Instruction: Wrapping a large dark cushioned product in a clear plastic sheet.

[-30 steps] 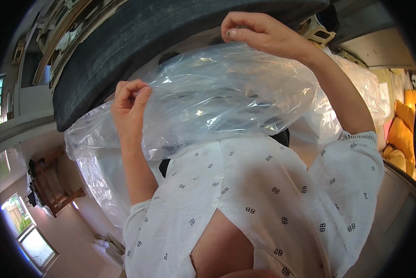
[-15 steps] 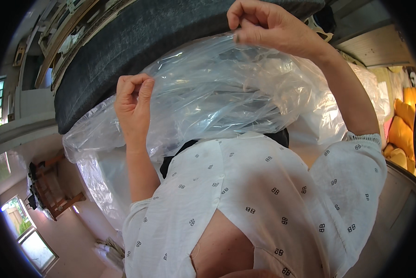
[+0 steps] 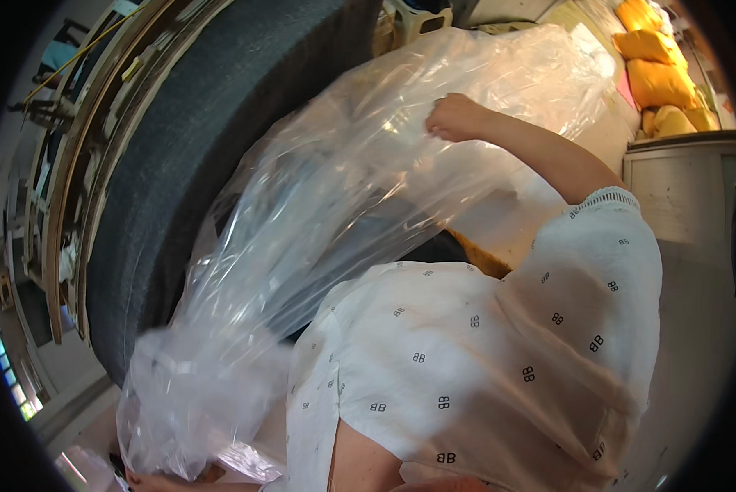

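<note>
Right hand: the right hand (image 3: 458,117) is raised, its fingers (image 3: 438,125) curled together and pinching a fold of the clear plastic sheet (image 3: 327,221).
Left hand: only a sliver of the left hand (image 3: 167,478) shows at the lower edge, beneath the bunched lower end of the sheet; I cannot tell whether its fingers are apart or closed.
Plastic sheet: it runs from the right fingers down and leftward to the lower left, crumpled and see-through.
Dark cushion: a large dark grey padded cushion (image 3: 195,123) lies left of the right fingers, partly behind the sheet.
Yellow pillows: a stack of yellow pillows (image 3: 659,70) sits well apart, right of the fingers.
</note>
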Tool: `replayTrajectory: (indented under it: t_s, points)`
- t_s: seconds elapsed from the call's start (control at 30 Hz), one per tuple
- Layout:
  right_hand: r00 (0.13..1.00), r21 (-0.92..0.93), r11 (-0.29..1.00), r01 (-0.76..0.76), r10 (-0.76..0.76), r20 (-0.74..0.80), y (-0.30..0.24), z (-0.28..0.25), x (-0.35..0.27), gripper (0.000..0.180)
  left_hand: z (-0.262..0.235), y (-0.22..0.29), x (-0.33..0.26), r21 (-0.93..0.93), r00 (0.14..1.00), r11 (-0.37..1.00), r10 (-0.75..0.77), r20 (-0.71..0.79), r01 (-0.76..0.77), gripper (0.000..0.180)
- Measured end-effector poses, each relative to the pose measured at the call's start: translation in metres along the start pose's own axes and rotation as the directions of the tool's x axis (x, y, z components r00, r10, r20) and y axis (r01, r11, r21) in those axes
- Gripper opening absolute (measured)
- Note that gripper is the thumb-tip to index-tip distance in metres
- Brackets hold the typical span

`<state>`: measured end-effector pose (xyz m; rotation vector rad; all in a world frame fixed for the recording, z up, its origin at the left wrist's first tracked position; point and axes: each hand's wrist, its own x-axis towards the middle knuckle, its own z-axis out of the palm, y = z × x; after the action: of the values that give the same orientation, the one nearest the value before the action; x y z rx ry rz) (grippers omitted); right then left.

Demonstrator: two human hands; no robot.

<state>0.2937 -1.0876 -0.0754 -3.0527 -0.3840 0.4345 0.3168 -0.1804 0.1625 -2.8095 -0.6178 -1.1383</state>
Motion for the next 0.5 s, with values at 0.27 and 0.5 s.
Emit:
replayTrajectory:
  t_s: [0.27, 0.5]
  points:
    - [0.626, -0.708, 0.485, -0.513, 0.776, 0.078, 0.217, 0.019, -0.156, 0.018, 0.144, -0.073, 0.057, -0.103, 0.931, 0.952, 0.303, 0.201, -0.288, 0.033]
    - [0.154, 0.801, 0.592, 0.092, 0.786, -0.599, 0.218, -0.276, 0.019, 0.047, 0.281, -0.002, 0.025, 0.038, 0.965, 0.971, 0.230, 0.125, -0.236, 0.032]
